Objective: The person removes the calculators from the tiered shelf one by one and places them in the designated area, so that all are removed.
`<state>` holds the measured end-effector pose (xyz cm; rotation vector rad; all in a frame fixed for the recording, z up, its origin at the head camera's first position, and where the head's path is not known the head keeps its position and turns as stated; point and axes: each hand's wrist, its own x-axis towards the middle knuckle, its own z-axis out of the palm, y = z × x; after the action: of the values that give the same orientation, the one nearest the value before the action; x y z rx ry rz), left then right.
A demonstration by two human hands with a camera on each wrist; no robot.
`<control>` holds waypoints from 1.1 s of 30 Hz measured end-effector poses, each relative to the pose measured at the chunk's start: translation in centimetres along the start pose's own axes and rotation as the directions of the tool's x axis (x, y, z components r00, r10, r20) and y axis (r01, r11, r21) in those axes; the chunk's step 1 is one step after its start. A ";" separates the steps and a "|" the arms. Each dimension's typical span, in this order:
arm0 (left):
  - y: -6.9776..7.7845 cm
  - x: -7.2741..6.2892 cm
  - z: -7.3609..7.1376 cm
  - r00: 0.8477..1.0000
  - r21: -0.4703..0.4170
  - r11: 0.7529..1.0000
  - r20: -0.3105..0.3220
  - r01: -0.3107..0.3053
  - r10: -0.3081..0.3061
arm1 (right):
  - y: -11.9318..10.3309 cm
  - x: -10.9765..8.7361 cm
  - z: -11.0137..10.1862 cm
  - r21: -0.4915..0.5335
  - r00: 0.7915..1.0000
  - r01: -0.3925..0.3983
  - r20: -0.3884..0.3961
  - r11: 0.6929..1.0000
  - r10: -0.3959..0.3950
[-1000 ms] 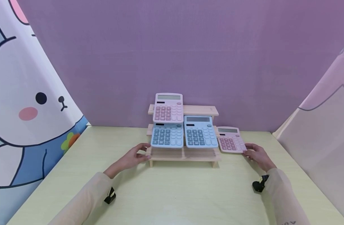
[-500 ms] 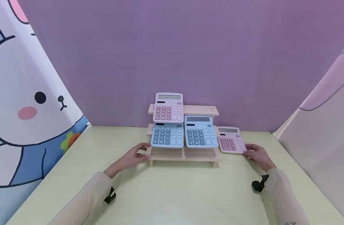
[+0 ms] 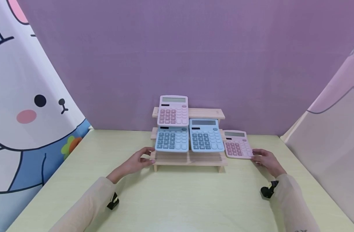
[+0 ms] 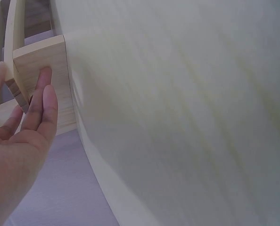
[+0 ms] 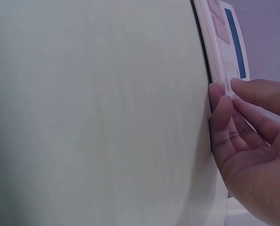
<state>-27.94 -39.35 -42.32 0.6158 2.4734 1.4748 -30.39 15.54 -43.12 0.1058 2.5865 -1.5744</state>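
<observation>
A small tiered wooden rack (image 3: 191, 159) stands against the back wall. My left hand (image 3: 137, 161) grips the left end of its lowest board, and in the left wrist view the fingers (image 4: 36, 110) reach under the board beside the leg. One pink calculator (image 3: 172, 111) leans at the upper left of the rack, partly covering a blue calculator (image 3: 172, 140) below. A second blue calculator (image 3: 207, 135) leans at the right. On the table beside the rack lies another pink calculator (image 3: 237, 145), its right edge pinched by my right hand (image 3: 266, 161), thumb uppermost.
The pale table (image 3: 177, 199) stretches in front of the rack. Behind it rises a purple cloth backdrop (image 3: 194, 58). A curtain with a cartoon rabbit (image 3: 41, 125) borders the left side, and a pale curtain (image 3: 333, 138) borders the right.
My right wrist has shifted very slightly to the right, fingers still at the pink calculator's edge. The left hand, the rack and the calculators on it stay as they were.
</observation>
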 end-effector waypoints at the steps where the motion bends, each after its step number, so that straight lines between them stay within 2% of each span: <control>1: 0.0 0.0 0.0 1.000 -0.001 1.000 0.002 -0.003 0.003 | -0.1 0.0 0.0 0.002 1.000 0.000 0.002 1.000 0.000; 13: -0.1 0.0 0.0 1.000 -0.005 1.000 -0.004 -0.002 0.002 | -1.3 -0.8 -0.3 -0.007 1.000 -0.001 0.025 1.000 0.001; 16: -0.1 0.0 0.0 1.000 -0.001 1.000 0.000 -0.015 0.015 | -1.7 -0.8 -0.5 -0.017 0.999 0.023 0.023 1.000 -0.022; 25: -0.1 -0.1 0.0 1.000 -0.015 0.999 0.000 -0.028 0.028 | -1.7 0.3 -0.9 0.045 0.997 0.079 0.023 0.996 -0.080; 33: -0.3 0.0 0.1 0.999 -0.006 0.999 -0.003 -0.032 0.032 | -3.7 -0.6 0.6 0.050 0.989 0.139 0.039 0.989 -0.141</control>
<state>-28.03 -39.40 -42.59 0.6555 2.4717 1.4946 -30.20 13.30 -40.03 -0.1061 2.5756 -1.6645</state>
